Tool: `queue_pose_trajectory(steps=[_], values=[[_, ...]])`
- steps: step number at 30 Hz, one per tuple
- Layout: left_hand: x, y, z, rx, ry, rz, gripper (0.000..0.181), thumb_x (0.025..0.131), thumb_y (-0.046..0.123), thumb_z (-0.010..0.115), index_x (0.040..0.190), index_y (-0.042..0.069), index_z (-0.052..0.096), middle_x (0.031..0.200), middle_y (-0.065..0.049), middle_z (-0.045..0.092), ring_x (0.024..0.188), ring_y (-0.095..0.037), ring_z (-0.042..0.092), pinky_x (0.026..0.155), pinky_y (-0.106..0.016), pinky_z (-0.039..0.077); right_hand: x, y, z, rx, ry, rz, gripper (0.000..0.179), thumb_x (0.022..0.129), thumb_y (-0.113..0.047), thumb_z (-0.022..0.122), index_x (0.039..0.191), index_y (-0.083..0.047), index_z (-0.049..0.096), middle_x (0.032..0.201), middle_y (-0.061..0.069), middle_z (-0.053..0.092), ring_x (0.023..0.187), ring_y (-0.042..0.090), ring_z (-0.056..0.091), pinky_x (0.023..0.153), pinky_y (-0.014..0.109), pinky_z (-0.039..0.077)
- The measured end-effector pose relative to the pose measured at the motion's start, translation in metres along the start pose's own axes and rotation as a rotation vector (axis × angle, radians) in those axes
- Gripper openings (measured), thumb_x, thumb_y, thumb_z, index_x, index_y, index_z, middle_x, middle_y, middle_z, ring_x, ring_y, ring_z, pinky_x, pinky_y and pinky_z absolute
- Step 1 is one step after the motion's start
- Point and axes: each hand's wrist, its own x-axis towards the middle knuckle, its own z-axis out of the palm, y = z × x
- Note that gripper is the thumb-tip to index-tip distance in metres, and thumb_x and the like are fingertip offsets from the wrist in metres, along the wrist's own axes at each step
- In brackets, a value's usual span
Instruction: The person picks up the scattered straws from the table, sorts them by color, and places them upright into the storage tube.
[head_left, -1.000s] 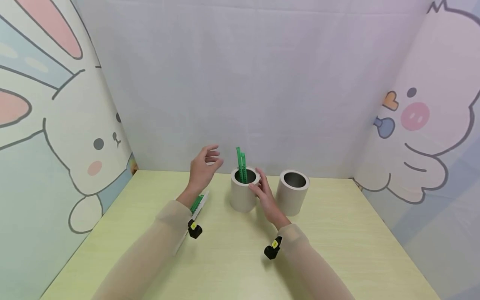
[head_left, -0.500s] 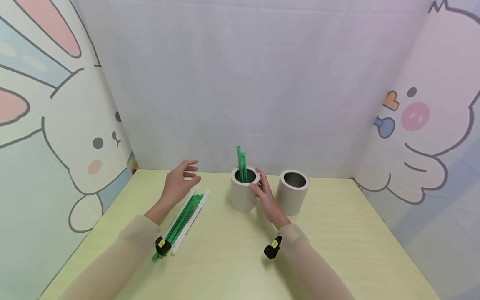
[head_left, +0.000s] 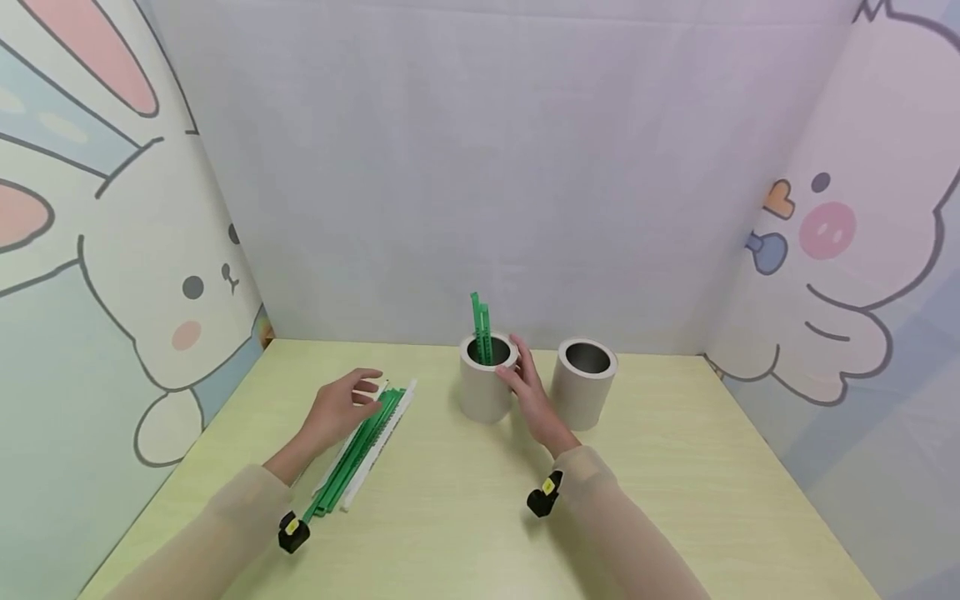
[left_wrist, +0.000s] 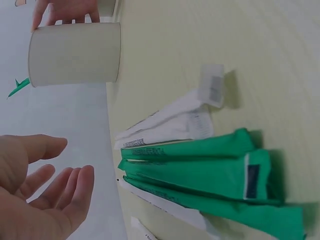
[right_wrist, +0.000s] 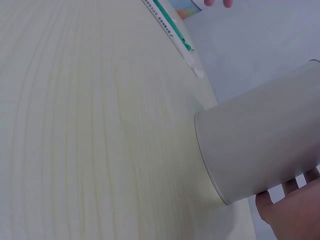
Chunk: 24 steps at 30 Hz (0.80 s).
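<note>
My left hand (head_left: 337, 410) hovers over the far end of a bundle of long thin wrapped sticks. In the left wrist view its fingers are loosely bent with a gap to the thumb, holding nothing. Green-wrapped sticks (left_wrist: 200, 172) lie side by side, with white-wrapped sticks (left_wrist: 170, 120) on either side of them. My right hand (head_left: 536, 404) grips the right side of a pale grey cylindrical cup (head_left: 483, 396), thumb at the rim; its fingers (right_wrist: 265, 202) show against the cup wall. Inside that cup, green-wrapped sticks (head_left: 482, 333) stand upright, their lower parts hidden.
A second pale cylindrical cup (head_left: 581, 400) stands just right of the gripped one, behind my right hand. The light wood table (head_left: 465, 533) ends at a white cloth backdrop (head_left: 487, 167). Cartoon-printed side panels (head_left: 817, 317) flank it.
My left hand has moved left and down from beside the gripped cup to the bundle of wrapped sticks, uncovering much of it. The right hand and both cups have stayed in place.
</note>
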Motion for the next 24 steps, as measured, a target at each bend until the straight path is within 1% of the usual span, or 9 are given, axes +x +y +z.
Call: queue_pose_trajectory(steps=[3,7,10,14,17,24], values=[[-0.005,-0.005,0.003,0.015,-0.039,-0.015,0.052,0.098,0.007,0.073,0.148,0.004,0.058,0.131,-0.023,0.069,0.111,-0.035,0.072,0.089,-0.048,0.062,0.000,-0.001,0.001,0.003,0.004,-0.005,0.068,0.112,-0.033,0.053,0.170,-0.032,0.017,0.169,0.011,0.029,0.156,0.034,0.024,0.126,0.063,0.020],[-0.011,-0.009,0.007,0.038,-0.089,-0.035,0.049,0.096,0.004,0.074,0.144,0.002,0.061,0.127,-0.023,0.071,0.108,-0.033,0.072,0.087,-0.046,0.063,0.001,-0.001,0.001,0.003,0.005,-0.007,0.070,0.111,-0.032,0.052,0.171,-0.028,0.015,0.169,0.012,0.029,0.156,0.034,0.025,0.126,0.064,0.020],[-0.013,-0.009,0.010,0.057,-0.113,-0.026,0.046,0.094,0.002,0.074,0.140,-0.001,0.064,0.124,-0.022,0.072,0.104,-0.031,0.072,0.085,-0.044,0.063,0.001,0.000,0.001,0.001,0.000,-0.007,0.071,0.112,-0.030,0.051,0.171,-0.025,0.013,0.170,0.013,0.028,0.157,0.035,0.024,0.126,0.065,0.020],[-0.014,-0.009,0.013,0.080,-0.123,-0.007,0.043,0.092,-0.001,0.076,0.134,-0.003,0.066,0.119,-0.021,0.072,0.101,-0.031,0.072,0.080,-0.043,0.062,0.001,0.000,0.001,-0.005,-0.001,-0.002,0.070,0.112,-0.030,0.051,0.171,-0.028,0.014,0.171,0.012,0.027,0.158,0.035,0.022,0.127,0.065,0.019],[-0.013,-0.009,0.016,0.110,-0.120,-0.006,0.043,0.090,-0.001,0.078,0.132,-0.002,0.068,0.115,-0.019,0.074,0.101,-0.031,0.071,0.078,-0.042,0.062,0.001,0.000,0.001,-0.009,0.001,0.003,0.069,0.112,-0.031,0.051,0.171,-0.031,0.015,0.171,0.011,0.027,0.158,0.034,0.022,0.127,0.064,0.020],[-0.009,-0.011,0.022,0.177,-0.115,-0.025,0.040,0.088,-0.003,0.078,0.128,-0.001,0.070,0.109,-0.015,0.075,0.098,-0.029,0.071,0.075,-0.042,0.061,0.000,-0.001,0.002,-0.002,0.003,-0.003,0.069,0.112,-0.031,0.051,0.171,-0.031,0.015,0.169,0.012,0.029,0.156,0.034,0.025,0.125,0.063,0.022]])
